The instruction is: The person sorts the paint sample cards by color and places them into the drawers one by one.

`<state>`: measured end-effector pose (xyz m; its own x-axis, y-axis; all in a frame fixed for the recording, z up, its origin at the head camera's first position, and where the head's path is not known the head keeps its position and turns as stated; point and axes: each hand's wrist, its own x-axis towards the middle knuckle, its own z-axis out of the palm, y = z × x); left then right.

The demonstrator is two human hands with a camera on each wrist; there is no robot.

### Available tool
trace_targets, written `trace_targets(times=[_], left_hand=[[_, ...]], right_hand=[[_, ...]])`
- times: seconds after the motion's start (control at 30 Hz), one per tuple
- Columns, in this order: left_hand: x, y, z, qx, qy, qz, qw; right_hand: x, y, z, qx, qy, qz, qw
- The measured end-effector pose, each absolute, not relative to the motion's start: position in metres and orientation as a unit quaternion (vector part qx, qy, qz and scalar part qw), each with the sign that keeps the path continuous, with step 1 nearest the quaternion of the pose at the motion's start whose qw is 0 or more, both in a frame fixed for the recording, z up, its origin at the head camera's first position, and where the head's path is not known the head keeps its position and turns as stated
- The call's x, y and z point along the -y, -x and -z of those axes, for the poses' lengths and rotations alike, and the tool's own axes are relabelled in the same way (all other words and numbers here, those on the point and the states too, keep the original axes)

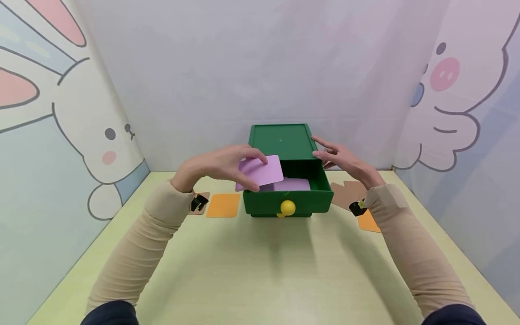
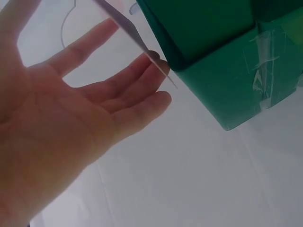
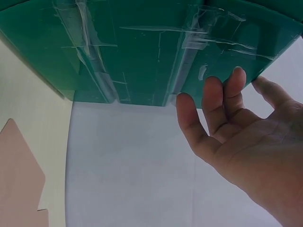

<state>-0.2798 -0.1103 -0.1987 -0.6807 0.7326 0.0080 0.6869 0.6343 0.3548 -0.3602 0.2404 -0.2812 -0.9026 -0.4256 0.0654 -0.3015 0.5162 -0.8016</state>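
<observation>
My left hand (image 1: pixel 221 163) pinches a light purple card (image 1: pixel 269 170) between thumb and fingers, tilted over the left part of a pulled-out green drawer (image 1: pixel 260 203). More light purple card (image 1: pixel 295 183) lies inside that drawer. The drawer belongs to a green box (image 1: pixel 280 141) with a yellow round knob (image 1: pixel 288 207) in front. At the box's right side, my right hand (image 1: pixel 344 159) touches the top edge with its forefinger and thumb. In the right wrist view its other fingers bend loosely beside the taped green wall (image 3: pixel 142 56), holding nothing.
Left of the box lie an orange card (image 1: pixel 223 205) and a brown card (image 1: pixel 206 197) partly behind my wrist. On its right are brown cards (image 1: pixel 345 195) and another orange card (image 1: pixel 369 222). A white curtain (image 1: pixel 195 90) hangs behind; printed animal panels flank the table (image 1: pixel 227 280).
</observation>
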Motion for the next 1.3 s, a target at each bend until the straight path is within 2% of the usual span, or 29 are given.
trace_targets(times=[0.37, 0.9, 1.03, 1.3], left_hand=[[0.086, 0.276, 0.194, -0.892, -0.424, -0.135, 0.075], [0.081, 0.27, 0.202, -0.89, -0.428, -0.127, 0.089], [0.084, 0.261, 0.208, -0.889, -0.432, -0.14, 0.052], [0.076, 0.216, 0.24, -0.842, -0.465, -0.257, -0.093]], right_hand=[[-0.244, 0.356, 0.281, -0.874, 0.206, 0.436, 0.065], [-0.245, 0.353, 0.282, -0.871, 0.198, 0.445, 0.067], [-0.245, 0.352, 0.282, -0.869, 0.201, 0.448, 0.065], [-0.245, 0.349, 0.282, -0.868, 0.197, 0.45, 0.067]])
